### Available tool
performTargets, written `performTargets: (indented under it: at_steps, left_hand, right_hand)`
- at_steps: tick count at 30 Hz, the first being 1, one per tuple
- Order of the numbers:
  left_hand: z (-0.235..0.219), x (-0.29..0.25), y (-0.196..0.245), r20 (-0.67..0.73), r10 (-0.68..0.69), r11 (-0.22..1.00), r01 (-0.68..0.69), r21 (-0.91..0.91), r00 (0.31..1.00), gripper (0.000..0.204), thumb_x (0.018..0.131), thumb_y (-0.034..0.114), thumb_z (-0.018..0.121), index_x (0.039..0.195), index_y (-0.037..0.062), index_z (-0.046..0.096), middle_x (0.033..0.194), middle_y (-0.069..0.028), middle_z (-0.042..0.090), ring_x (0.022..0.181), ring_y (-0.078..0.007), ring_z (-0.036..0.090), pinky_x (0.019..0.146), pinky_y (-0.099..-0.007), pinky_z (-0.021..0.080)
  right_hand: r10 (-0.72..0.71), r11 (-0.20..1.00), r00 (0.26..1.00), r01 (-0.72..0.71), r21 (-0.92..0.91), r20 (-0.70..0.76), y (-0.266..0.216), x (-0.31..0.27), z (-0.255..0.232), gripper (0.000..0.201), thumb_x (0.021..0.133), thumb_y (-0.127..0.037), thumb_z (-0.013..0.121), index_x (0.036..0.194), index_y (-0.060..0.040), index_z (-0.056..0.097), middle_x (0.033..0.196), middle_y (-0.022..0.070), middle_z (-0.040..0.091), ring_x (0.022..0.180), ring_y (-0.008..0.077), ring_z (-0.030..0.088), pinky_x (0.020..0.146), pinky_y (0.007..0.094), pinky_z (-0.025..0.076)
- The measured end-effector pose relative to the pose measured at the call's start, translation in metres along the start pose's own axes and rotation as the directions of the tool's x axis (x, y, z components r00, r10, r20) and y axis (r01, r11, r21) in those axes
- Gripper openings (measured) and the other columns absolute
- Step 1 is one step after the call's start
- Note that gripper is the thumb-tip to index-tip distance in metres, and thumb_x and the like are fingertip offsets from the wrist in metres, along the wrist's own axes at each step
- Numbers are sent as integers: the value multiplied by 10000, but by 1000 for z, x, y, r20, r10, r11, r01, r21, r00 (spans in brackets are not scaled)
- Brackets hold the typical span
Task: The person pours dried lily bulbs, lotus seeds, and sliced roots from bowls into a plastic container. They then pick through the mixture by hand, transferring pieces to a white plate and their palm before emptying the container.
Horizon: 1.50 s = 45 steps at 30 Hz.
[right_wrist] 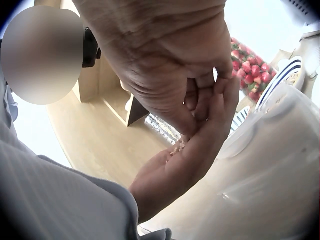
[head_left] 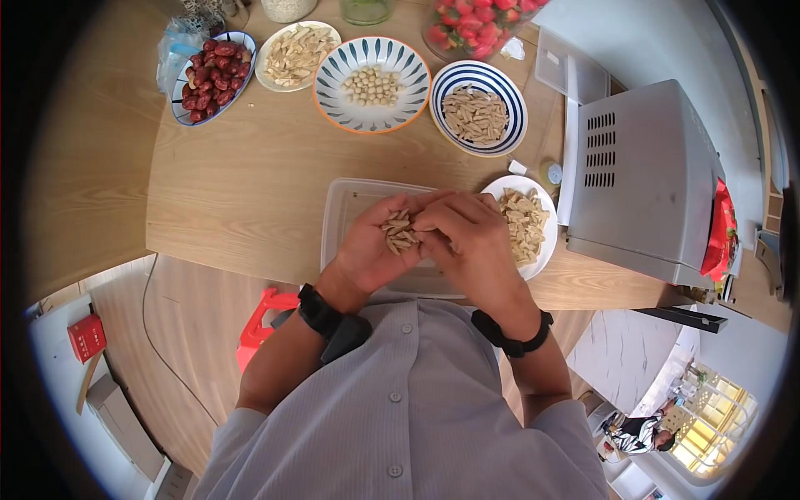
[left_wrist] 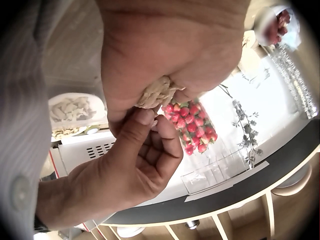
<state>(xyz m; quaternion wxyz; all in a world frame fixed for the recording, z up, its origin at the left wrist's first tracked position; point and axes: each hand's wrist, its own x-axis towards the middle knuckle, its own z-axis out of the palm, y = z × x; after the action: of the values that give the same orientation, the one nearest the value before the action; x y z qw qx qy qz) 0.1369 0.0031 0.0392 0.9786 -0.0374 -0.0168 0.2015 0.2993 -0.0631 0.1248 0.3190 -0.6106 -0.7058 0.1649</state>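
My left hand [head_left: 364, 250] is turned palm up and cupped, with a small heap of tan, tapered dried root pieces [head_left: 400, 234] lying on its palm. Over that palm, my right hand [head_left: 477, 242] pinches a small piece between thumb and index finger; in the left wrist view a pale bit shows at its fingertips. Both hands are above a clear plastic box [head_left: 331, 218], partly covering it. Similar pieces fill a blue-striped bowl [head_left: 510, 137] beyond them. To the right of the hands, a white plate [head_left: 549, 230] holds pale dried slices [head_left: 521, 218].
Along the back stand a dish of red dates [head_left: 221, 71], a plate of pale slices [head_left: 297, 54], a patterned bowl [head_left: 332, 98] of round cream seeds and a container of strawberries [head_left: 479, 25]. A grey microwave-like appliance [head_left: 654, 179] stands right. A person [head_left: 642, 433] sits in the background.
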Motion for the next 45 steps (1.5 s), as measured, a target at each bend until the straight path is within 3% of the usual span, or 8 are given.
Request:
performTargets:
  at_steps: [9,12,15,24,30,36,40,45]
  left_hand:
    - [-4,1,0,90,-17,997,23,-74,996,568,1131,339,387,1513,-68,485,1453,-159,613,1312,-254,603,1122,-415,470]
    - [-13,1,0,60,-13,998,16,-60,998,575,1131,337,391,1514,-84,475,1472,-165,600,1315,-252,599,1113,-406,475]
    - [11,1,0,-237,-22,993,48,106,971,593,1129,341,399,1524,-98,453,1492,-166,584,1319,-242,594,1103,-389,476]
    - [8,0,-1,-177,-35,993,53,101,984,610,1130,346,405,1543,-102,415,1564,-169,518,1334,-224,586,1092,-382,495]
    - [19,2,-2,-242,-14,990,47,134,970,622,1133,343,378,1551,-117,391,1596,-244,464,1490,-372,454,1249,-471,378]
    - [30,4,-5,-216,-33,991,59,116,976,639,1131,347,353,1573,-115,358,1658,-277,361,1567,-425,313,1303,-509,277]
    - [36,6,-4,-210,-38,992,62,109,977,635,1131,341,338,1572,-115,358,1674,-277,331,1578,-432,282,1305,-511,271]
    - [36,4,-2,-181,-28,999,34,35,983,632,1129,325,326,1589,-108,331,1694,-280,284,1589,-448,237,1312,-515,254]
  right_hand:
    - [8,999,996,-13,53,89,4,-1,-10,178,781,-53,784,900,-84,655,1031,30,722,984,283,687,884,412,500]
    - [-46,997,998,44,65,40,7,-2,-9,175,777,-58,779,913,-83,671,1031,25,727,973,300,678,891,432,522]
    - [-97,994,993,95,46,62,15,-7,-10,193,752,-64,771,925,-81,686,997,29,728,955,296,671,876,435,549]
    - [-172,983,983,176,57,-55,21,-9,-4,238,716,-26,774,942,-75,719,948,30,727,886,270,668,783,378,579]
    - [197,882,967,-103,459,-161,23,-15,-3,157,830,44,800,946,-42,737,902,50,726,814,198,676,750,346,563]
    - [220,968,904,-154,200,-368,76,27,-24,134,851,14,799,970,-13,743,916,92,721,811,176,690,742,311,556]
    - [205,979,937,-197,58,-284,125,65,-25,177,835,-25,821,994,-11,744,965,119,732,849,267,702,775,358,562]
    - [-67,986,953,17,-168,-297,114,67,-19,193,816,-63,813,1002,-48,761,1025,117,736,931,339,672,820,438,552]
